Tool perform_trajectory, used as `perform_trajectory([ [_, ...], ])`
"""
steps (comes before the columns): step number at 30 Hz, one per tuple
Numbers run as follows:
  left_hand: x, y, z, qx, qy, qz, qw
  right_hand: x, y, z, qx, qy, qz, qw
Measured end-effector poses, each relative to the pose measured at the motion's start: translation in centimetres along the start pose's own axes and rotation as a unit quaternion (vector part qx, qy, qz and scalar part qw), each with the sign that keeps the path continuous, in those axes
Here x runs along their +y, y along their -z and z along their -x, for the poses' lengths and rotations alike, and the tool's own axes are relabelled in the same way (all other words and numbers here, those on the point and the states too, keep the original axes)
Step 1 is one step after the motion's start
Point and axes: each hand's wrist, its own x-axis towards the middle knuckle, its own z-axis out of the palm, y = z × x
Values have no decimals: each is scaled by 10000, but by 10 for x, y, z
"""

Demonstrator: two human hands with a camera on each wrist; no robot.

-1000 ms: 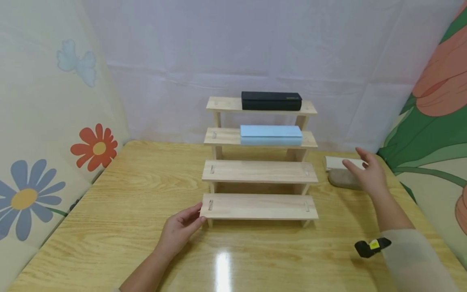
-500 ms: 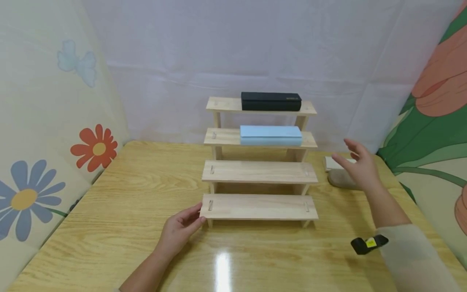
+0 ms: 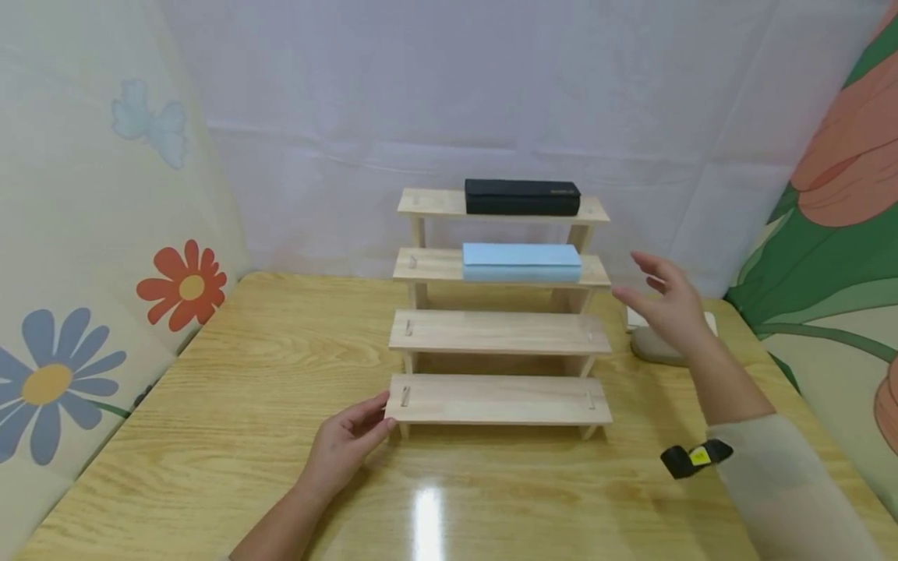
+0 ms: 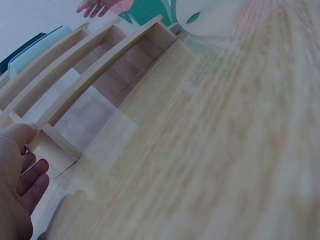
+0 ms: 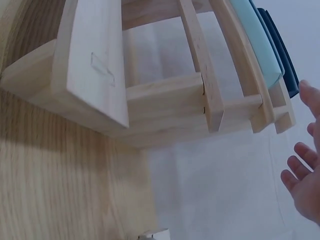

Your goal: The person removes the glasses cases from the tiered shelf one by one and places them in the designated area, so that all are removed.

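Pale, bare wood all over the stepped rack [image 3: 500, 331], matt and smooth, fine grain running along its boards! The blue case [image 3: 521, 255] looks smooth with a soft sheen; the black case [image 3: 522, 199] goes darker, mostly matt. And the tabletop [image 3: 533, 499], wood-grained and glossy, throws back a bright streak! The backdrop [image 3: 365, 148] hangs like creased, matt cloth.

At the lower left, the left hand [image 4: 14, 185] has its thumb against the near end of a wooden stand [image 4: 97, 70], which slants up toward the top centre. A pale blue case [image 4: 40, 50] and a dark case [image 4: 18, 52] show at the upper left. The right hand [image 4: 96, 7] meets the top edge; wood-grained surface [image 4: 210, 160] fills the right.
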Motion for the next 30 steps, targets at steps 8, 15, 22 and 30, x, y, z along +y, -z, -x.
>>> perform_trajectory([
  [8, 0, 0, -1, -11, 15, -30, 10000, -20, -13, -9, -228, 237, 22, 9995],
  [15, 0, 0, 0, -23, -20, -28, 10000, -32, -25, -19, -412, 442, -128, 9981],
  [22, 0, 0, 0, -16, -48, -42, 10000, -42, -33, -28, -634, 357, 58, 9973],
  [30, 0, 0, 0, 17, -5, -88, 10000, -48, -41, -39, -964, 246, 331, 9945],
])
